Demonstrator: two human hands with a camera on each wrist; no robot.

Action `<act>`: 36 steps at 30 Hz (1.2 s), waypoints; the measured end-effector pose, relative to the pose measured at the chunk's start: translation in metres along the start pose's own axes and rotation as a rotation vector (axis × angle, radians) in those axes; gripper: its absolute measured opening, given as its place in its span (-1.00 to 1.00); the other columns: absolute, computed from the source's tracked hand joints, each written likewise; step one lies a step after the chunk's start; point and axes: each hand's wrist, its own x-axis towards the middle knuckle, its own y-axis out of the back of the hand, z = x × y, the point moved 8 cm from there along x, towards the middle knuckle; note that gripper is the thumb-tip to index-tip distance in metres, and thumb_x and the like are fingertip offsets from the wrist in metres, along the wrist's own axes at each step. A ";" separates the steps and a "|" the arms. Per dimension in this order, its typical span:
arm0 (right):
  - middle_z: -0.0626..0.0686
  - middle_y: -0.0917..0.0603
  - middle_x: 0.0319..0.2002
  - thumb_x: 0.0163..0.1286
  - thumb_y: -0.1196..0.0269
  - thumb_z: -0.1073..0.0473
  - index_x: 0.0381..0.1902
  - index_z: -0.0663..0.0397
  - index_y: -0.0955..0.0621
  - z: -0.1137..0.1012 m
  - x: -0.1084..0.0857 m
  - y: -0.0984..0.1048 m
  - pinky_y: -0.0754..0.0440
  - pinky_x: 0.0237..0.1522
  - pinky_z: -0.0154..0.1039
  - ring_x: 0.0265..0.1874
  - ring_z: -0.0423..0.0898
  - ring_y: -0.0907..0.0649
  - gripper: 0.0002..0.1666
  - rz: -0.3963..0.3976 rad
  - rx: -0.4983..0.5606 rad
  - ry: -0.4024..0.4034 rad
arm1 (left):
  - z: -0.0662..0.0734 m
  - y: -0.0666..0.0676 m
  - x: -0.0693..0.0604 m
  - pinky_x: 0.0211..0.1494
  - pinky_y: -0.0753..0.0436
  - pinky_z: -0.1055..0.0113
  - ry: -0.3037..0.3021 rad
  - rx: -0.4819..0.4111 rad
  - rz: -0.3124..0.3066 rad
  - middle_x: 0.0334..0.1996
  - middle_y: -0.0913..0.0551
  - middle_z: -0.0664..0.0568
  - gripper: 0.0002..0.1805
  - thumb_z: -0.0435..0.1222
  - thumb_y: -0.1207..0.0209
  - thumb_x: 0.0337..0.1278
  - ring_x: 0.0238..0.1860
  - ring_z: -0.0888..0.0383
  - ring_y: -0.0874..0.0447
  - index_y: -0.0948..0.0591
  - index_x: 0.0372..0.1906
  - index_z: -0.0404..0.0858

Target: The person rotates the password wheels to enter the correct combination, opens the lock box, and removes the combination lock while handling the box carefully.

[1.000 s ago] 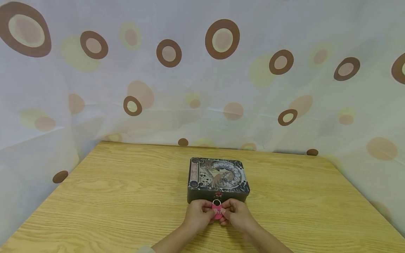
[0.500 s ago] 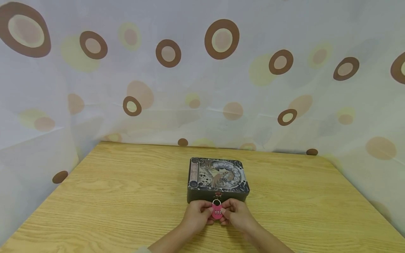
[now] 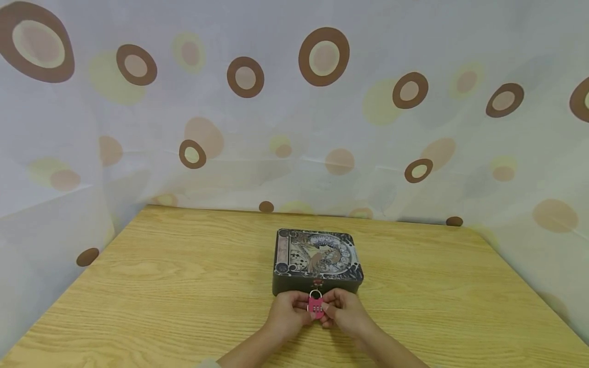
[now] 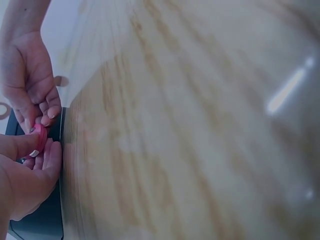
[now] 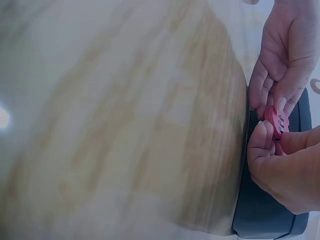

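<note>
The left hand (image 3: 287, 310) and right hand (image 3: 346, 310) pinch the pink padlock (image 3: 315, 308) between thumbs and fingers, at the front of the closed box (image 3: 317, 253), contents hidden, on the tabletop (image 3: 184, 281).

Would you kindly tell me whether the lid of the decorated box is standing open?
No, the head view shows the patterned lid lying down on the box.

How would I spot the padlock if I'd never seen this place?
On the wooden table sits a dark, ornately decorated box. At its near side, below the reddish catch, the left hand and right hand hold the padlock. It is bright pink, with a silvery shackle and a row of small dials, unlike the dark box behind it.
</note>
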 end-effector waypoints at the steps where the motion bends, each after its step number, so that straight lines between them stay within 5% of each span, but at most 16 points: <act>1: 0.06 -0.52 -0.50 0.30 -0.01 0.46 -0.20 0.55 -0.40 0.000 0.000 0.000 -0.62 -0.47 -0.40 -0.54 -0.21 -0.54 -0.83 0.000 -0.001 0.002 | 0.000 0.000 0.000 -0.42 -0.69 0.36 0.002 0.001 0.001 -0.45 -0.64 -0.19 -0.70 -0.64 -0.21 -0.22 -0.45 0.16 -0.62 -0.55 -0.22 -0.63; 36: 0.06 -0.53 -0.48 0.32 0.00 0.46 -0.18 0.56 -0.40 0.000 -0.001 -0.001 -0.62 -0.46 -0.40 -0.53 -0.21 -0.55 -0.82 0.000 0.010 -0.018 | 0.002 0.001 -0.002 -0.38 -0.68 0.39 0.009 0.042 0.025 -0.44 -0.66 -0.21 -0.73 -0.62 -0.23 -0.17 -0.40 0.16 -0.62 -0.58 -0.22 -0.59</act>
